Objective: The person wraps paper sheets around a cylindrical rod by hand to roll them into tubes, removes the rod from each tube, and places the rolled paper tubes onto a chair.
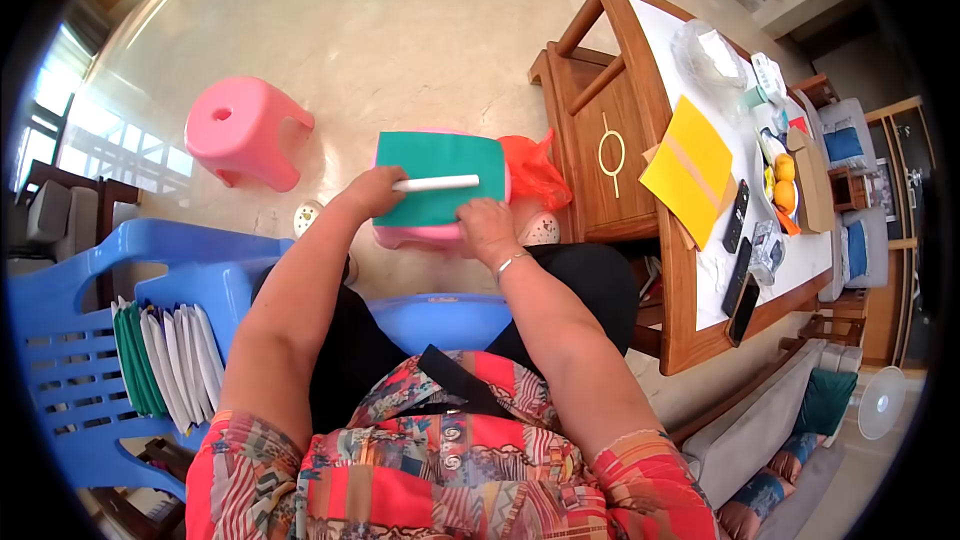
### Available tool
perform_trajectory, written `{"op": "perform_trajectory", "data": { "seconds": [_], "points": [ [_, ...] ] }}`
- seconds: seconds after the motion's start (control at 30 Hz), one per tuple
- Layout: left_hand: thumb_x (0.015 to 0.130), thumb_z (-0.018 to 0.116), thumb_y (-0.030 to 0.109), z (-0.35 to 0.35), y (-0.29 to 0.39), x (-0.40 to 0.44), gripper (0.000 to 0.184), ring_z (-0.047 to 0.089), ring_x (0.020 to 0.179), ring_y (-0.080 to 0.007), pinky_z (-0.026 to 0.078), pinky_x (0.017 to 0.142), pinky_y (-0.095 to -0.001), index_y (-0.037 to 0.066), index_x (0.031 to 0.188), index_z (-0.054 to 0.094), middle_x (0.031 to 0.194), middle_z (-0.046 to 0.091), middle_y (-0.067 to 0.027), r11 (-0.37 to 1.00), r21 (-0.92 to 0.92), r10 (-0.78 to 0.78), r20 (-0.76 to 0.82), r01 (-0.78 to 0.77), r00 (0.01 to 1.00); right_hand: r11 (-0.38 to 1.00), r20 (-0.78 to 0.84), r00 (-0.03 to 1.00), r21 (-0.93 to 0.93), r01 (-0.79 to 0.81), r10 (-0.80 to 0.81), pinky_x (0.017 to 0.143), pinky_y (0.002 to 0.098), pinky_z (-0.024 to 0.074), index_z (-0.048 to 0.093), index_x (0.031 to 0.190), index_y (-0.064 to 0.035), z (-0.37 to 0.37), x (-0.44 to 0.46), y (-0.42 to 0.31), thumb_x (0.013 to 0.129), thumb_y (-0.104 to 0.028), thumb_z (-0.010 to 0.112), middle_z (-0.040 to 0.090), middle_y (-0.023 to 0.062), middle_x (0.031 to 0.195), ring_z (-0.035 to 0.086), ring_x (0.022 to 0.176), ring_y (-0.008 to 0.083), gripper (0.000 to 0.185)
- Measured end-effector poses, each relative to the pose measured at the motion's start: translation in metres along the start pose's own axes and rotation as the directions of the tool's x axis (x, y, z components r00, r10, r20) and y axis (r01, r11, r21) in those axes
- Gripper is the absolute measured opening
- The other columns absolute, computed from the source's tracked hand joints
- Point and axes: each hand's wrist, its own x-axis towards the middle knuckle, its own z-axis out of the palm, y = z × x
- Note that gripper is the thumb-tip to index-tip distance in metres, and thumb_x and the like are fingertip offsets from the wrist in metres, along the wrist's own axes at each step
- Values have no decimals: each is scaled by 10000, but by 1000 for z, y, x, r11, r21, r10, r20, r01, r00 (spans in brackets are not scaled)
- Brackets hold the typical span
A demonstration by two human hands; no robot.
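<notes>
A green sheet (pixel 430 155) lies over the seat of a pink stool (pixel 420 237) in front of my knees. Across the sheet runs a slim white rod (pixel 440 183), which could be a rolled tube. My left hand (pixel 376 192) is closed around the rod's left end, at the sheet's left edge. My right hand (pixel 488 228), with a bracelet at the wrist, rests on the near right edge of the sheet. Its fingers lie on the sheet, and their undersides are hidden.
Another pink stool (pixel 240 125) stands at the left. A red plastic bag (pixel 535 172) lies beside the covered stool. On the right, a wooden table (pixel 690 335) carries a yellow sheet (pixel 690 170), fruit, and remotes. A blue chair (pixel 70 340) holds folded green and white pieces (pixel 175 360).
</notes>
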Motion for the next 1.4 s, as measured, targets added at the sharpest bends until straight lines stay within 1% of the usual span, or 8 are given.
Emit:
{"op": "perform_trajectory", "data": {
  "seconds": [0.17, 0.27, 0.37, 0.57, 1.03, 1.13, 1.23, 1.4],
  "points": [
    [885, 660, 244, 31, -16, 11, 309, 669, 1081, -407, 523, 953, -487, 62, 1125, 730, 1119, 716, -229, 964, 237, 107, 74, -122, 992, 968, 301, 921, -31, -250, 248, 679, 487, 565, 753, 802, -60, -49, 11, -22, 851, -95, 580, 723, 226, 867, 716, 791, 377, 183],
    [859, 653, 219, 39, -23, 9, 266, 660, 1070, -412, 520, 954, -493, 70, 1052, 759, 1118, 714, -225, 955, 257, 151, 0, -146, 989, 991, 18, 997, -109, -72, 74, 620, 473, 559, 714, 753, -97, 49, 6, 8, 831, -114, 608, 693, 185, 762, 716, 738, 352, 133],
    [797, 693, 147, 39, -17, 6, 239, 656, 1008, -416, 544, 905, -497, 85, 1023, 742, 1040, 690, -218, 961, 240, 160, -86, -135, 983, 999, -211, 976, 2, -54, 53, 830, 438, 509, 663, 699, -130, 49, -1, 5, 799, -115, 613, 646, 102, 894, 640, 931, 298, 113],
    [747, 721, 103, 29, 4, -12, 260, 663, 974, -417, 552, 873, -496, 82, 1006, 740, 1002, 668, -222, 950, 267, 182, -58, -160, 982, 995, -210, 976, 90, -42, 60, 956, 452, 441, 657, 712, -89, 11, 1, -5, 772, -121, 630, 592, 119, 1055, 550, 1086, 321, 74],
    [796, 738, 178, 33, -18, 8, 267, 659, 1002, -425, 543, 912, -494, 79, 1042, 760, 1083, 685, -241, 944, 315, 95, 38, -102, 995, 941, -86, 959, 234, -244, 269, 896, 447, 492, 695, 775, -108, 18, 11, -3, 799, -124, 690, 643, 106, 961, 617, 1008, 318, 29],
    [786, 768, 268, 25, -3, -2, 307, 663, 976, -439, 542, 914, -506, 62, 1012, 746, 1137, 695, -243, 994, 81, 75, 31, -78, 997, 925, -86, 952, 278, -260, 293, 876, 438, 503, 690, 784, -106, 20, 12, -1, 807, -123, 697, 644, 111, 956, 624, 995, 326, 29],
    [783, 768, 263, 8, 28, -30, 304, 669, 964, -426, 548, 897, -505, 60, 1006, 729, 1075, 699, -231, 907, 338, 264, 8, -251, 964, 905, -27, 948, 306, -295, 317, 896, 449, 505, 703, 824, -105, 21, 16, 1, 807, -141, 712, 649, 125, 989, 615, 1032, 340, 40],
    [757, 752, 213, 24, 4, -11, 305, 673, 970, -405, 557, 867, -497, 70, 1025, 715, 1005, 687, -201, 901, 396, 200, -14, -178, 980, 892, 26, 940, 307, -332, 341, 910, 453, 504, 705, 861, -108, 14, 19, 0, 800, -150, 739, 651, 127, 1002, 612, 1046, 342, 81]
  ]
}}
